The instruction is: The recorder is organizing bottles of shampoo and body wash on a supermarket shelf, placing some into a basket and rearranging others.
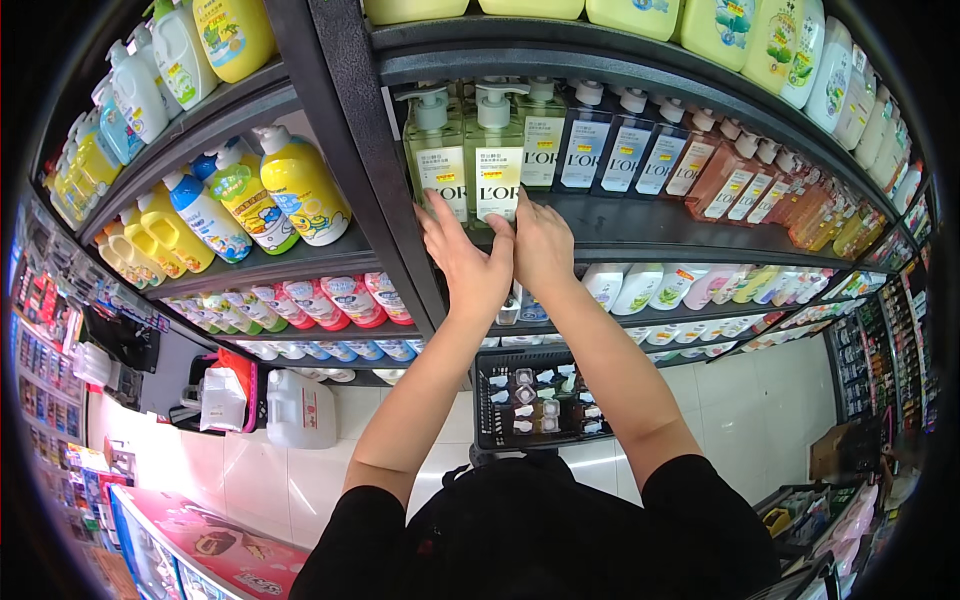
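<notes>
Two clear green pump bottles stand side by side at the left end of the middle shelf, the left one (435,150) and the right one (495,142). My left hand (472,255) lies at their lower fronts, fingers spread over the base of the left bottle and thumb at the foot of the right one. With its fingertips, my right hand (544,240) touches the lower right side of the right bottle. Behind and to the right stands another green pump bottle (541,142), then dark blue pump bottles (585,146) and pink ones (724,180). Whether either hand grips firmly is unclear.
A black plastic basket (484,405) holding several pump bottles is low before me. A black upright (375,150) divides the shelves, with yellow bottles (304,187) to its left. The shelf edge (675,251) runs below my hands. A white jerrycan (292,409) stands on the tiled floor.
</notes>
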`<state>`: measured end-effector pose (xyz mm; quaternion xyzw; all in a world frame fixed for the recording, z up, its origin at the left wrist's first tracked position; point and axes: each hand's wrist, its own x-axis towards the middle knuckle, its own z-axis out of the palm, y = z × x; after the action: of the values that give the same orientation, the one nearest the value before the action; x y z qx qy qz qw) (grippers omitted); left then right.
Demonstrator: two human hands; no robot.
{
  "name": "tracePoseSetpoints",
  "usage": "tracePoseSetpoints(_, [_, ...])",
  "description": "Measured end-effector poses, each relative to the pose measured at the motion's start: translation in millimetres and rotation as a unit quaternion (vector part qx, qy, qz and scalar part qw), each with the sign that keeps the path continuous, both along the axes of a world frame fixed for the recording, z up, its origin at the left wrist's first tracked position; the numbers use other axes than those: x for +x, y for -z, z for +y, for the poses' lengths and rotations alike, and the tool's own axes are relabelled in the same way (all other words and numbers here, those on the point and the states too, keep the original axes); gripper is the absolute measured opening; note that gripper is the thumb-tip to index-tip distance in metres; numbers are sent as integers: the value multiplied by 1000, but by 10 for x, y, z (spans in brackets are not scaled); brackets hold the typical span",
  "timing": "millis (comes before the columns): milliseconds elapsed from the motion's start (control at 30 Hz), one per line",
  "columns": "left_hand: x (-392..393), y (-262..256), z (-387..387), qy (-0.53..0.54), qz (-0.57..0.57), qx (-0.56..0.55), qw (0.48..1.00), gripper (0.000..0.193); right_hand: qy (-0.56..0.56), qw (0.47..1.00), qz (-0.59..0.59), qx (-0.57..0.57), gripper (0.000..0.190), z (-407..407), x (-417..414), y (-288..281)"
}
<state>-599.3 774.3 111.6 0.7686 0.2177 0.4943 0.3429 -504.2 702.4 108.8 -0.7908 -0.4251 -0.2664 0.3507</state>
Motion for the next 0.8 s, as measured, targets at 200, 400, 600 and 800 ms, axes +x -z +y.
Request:
tracePoseSetpoints(200, [38,-31,-28,-10,-23,-7,1000,104,4,1000,-20,1,62,-25,10,-6])
tracePoseSetpoints(400, [40,62,-90,-46,-18,15,999,100,-20,999,-39,7,68,-75,4,45])
tracePoseSetpoints(600, [-390,550,-587,18,-4,51,999,88,-141,986,18,90,57,-399,96,48])
tracePoseSetpoints(800, [-995,2027,-952,100,144,-132,976,46,-233,961,113,97,16,-1496,224,1340])
